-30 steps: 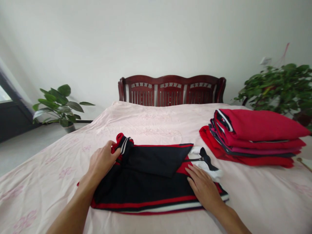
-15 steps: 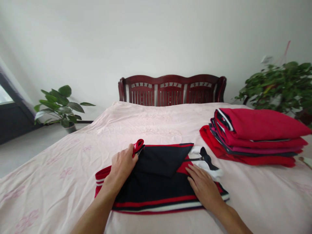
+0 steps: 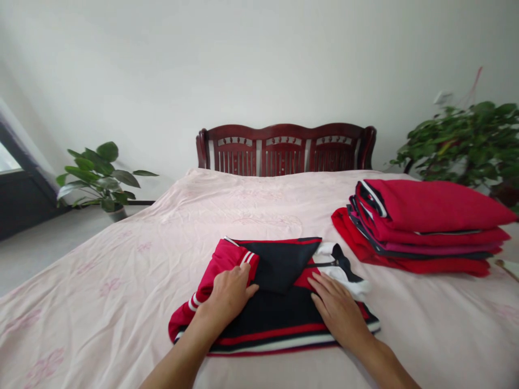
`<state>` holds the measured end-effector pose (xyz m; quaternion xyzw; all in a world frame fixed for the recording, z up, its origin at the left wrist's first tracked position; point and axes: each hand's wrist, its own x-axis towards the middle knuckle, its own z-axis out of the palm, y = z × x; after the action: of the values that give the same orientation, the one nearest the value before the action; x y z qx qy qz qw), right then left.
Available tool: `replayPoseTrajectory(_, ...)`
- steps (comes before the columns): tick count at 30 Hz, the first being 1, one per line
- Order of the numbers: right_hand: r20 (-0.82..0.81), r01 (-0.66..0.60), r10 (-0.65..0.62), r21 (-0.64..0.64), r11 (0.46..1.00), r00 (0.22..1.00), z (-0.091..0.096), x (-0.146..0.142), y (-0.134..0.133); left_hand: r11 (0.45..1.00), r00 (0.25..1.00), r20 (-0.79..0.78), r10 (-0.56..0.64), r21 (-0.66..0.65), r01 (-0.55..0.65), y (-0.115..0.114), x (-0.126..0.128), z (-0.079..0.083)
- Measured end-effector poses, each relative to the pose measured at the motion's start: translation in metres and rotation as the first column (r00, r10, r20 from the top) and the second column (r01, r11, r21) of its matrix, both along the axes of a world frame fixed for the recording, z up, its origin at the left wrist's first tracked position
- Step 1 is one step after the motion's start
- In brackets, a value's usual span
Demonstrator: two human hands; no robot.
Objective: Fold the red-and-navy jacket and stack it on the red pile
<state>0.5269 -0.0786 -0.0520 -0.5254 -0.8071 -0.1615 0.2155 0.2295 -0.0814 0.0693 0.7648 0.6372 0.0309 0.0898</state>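
A navy and red track jacket (image 3: 275,329) lies folded on the bed, with white and red stripes along its lower hem. Its red sleeve (image 3: 221,267) is laid inward across the navy body. My left hand (image 3: 227,297) rests on that sleeve, gripping nothing. My right hand (image 3: 338,310) lies flat with fingers apart on the jacket's right side, just below a white collar lining (image 3: 340,273) and a black zip tab.
A pink floral bedspread (image 3: 121,259) covers the bed. At its right stands a stack of folded red and navy garments (image 3: 421,227). A dark wooden headboard (image 3: 286,148) stands at the far end, with potted plants (image 3: 101,175) (image 3: 466,143) on either side.
My left hand has moved right and inward, bringing the red sleeve over the navy body. The sleeve's striped cuff no longer sticks out left. My right hand has not moved.
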Motion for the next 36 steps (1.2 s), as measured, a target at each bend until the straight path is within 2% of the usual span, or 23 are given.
replayPoseTrajectory(4,-0.005,0.008,-0.008,-0.006,1.0,1.0,0.001,-0.001,-0.001,0.978,0.961,0.197,-0.195,-0.039,0.206,-0.012,-0.02,0.014)
replayPoseTrajectory(7,-0.02,0.008,-0.008,-0.009,1.0,1.0,0.001,-0.002,-0.001,0.969,0.912,0.366,-0.187,-0.086,0.233,-0.018,-0.038,0.018)
replayPoseTrajectory(9,-0.024,0.012,-0.012,-0.012,1.0,1.0,0.001,-0.002,0.0,0.957,0.842,0.517,-0.155,-0.134,0.259,-0.021,-0.046,0.015)
replayPoseTrajectory(11,-0.019,0.016,-0.016,-0.011,1.0,1.0,0.0,-0.002,0.001,0.94,0.711,0.695,-0.103,-0.167,0.299,-0.026,-0.05,0.01)
replayPoseTrajectory(12,-0.015,0.016,-0.017,-0.01,1.0,1.0,0.0,-0.002,0.001,0.933,0.619,0.782,-0.069,-0.168,0.317,-0.028,-0.05,0.008)
replayPoseTrajectory(15,-0.007,0.012,-0.012,-0.007,1.0,1.0,-0.001,-0.001,0.002,0.939,0.265,0.964,0.012,-0.102,0.329,-0.037,-0.05,0.004)
replayPoseTrajectory(17,-0.01,0.013,-0.013,-0.002,1.0,1.0,-0.002,0.0,0.001,0.964,0.047,0.999,0.008,-0.02,0.265,-0.043,-0.053,0.005)
replayPoseTrajectory(18,-0.011,0.014,-0.014,-0.002,1.0,1.0,-0.002,0.0,0.001,0.981,-0.027,0.999,-0.019,0.024,0.192,-0.046,-0.056,0.005)
replayPoseTrajectory(19,-0.012,0.014,-0.014,-0.002,1.0,1.0,-0.002,-0.001,0.001,0.993,-0.065,0.996,-0.062,0.068,0.095,-0.049,-0.06,0.006)
replayPoseTrajectory(20,-0.014,0.014,-0.014,-0.002,1.0,1.0,-0.002,-0.001,0.0,0.994,-0.056,0.992,-0.11,0.109,-0.016,-0.052,-0.066,0.005)
replayPoseTrajectory(21,-0.017,0.013,-0.013,-0.002,1.0,1.0,-0.002,-0.001,0.0,0.981,-0.002,0.989,-0.146,0.145,-0.13,-0.054,-0.072,0.004)
replayPoseTrajectory(23,-0.025,0.009,-0.009,-0.002,1.0,1.0,-0.001,-0.001,0.0,0.932,0.19,0.97,-0.153,0.206,-0.298,-0.059,-0.086,-0.004)
replayPoseTrajectory(25,-0.043,0.002,-0.002,-0.001,1.0,0.999,0.0,-0.001,0.0,0.905,0.388,0.916,-0.1,0.246,-0.348,-0.063,-0.102,-0.018)
replayPoseTrajectory(28,-0.1,-0.019,0.018,-0.009,1.0,0.995,0.005,-0.003,-0.002,0.922,0.583,0.811,-0.038,0.253,-0.291,-0.069,-0.125,-0.044)
replayPoseTrajectory(31,-0.215,-0.047,0.033,-0.059,0.997,0.976,0.016,-0.014,-0.006,0.971,0.712,0.699,-0.067,0.21,-0.115,-0.073,-0.143,-0.065)
replayPoseTrajectory(34,-0.372,-0.109,0.031,-0.191,0.975,0.928,0.035,-0.038,-0.006,0.976,0.817,0.544,-0.193,0.188,0.106,-0.075,-0.153,-0.072)
replayPoseTrajectory(36,-0.449,-0.168,0.016,-0.301,0.939,0.893,0.049,-0.059,0.001,0.961,0.875,0.415,-0.251,0.215,0.174,-0.077,-0.154,-0.07)
